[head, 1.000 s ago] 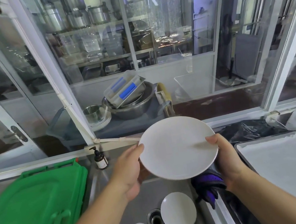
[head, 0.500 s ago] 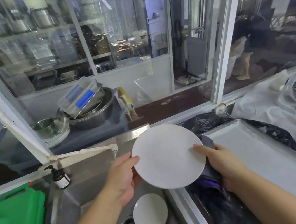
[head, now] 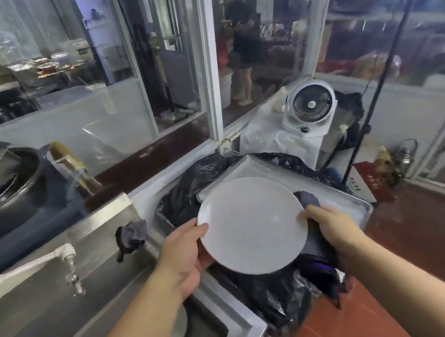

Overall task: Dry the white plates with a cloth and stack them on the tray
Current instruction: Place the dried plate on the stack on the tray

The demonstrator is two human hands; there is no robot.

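I hold a round white plate [head: 250, 225] by both sides above the near end of the metal tray [head: 336, 194]. My left hand [head: 184, 250] grips its left rim. My right hand [head: 327, 227] grips the right rim together with a dark grey and purple cloth [head: 316, 252], which hangs below and behind the plate. The tray lies on black plastic sheeting, and the plate hides much of it. Another white plate [head: 178, 335] lies in the steel sink [head: 65, 324], partly hidden by my left forearm.
A white tap [head: 66, 257] reaches over the sink, and a dark rag [head: 132, 235] sits on its back rim. A white fan [head: 310, 107] stands behind the tray. Black plastic [head: 278, 305] drapes over the counter corner. Glass partitions surround the counter; red tiled floor lies to the right.
My view and both hands have swung right, carrying the plate from above the sink to over the tray's near end. The green bin is out of view.
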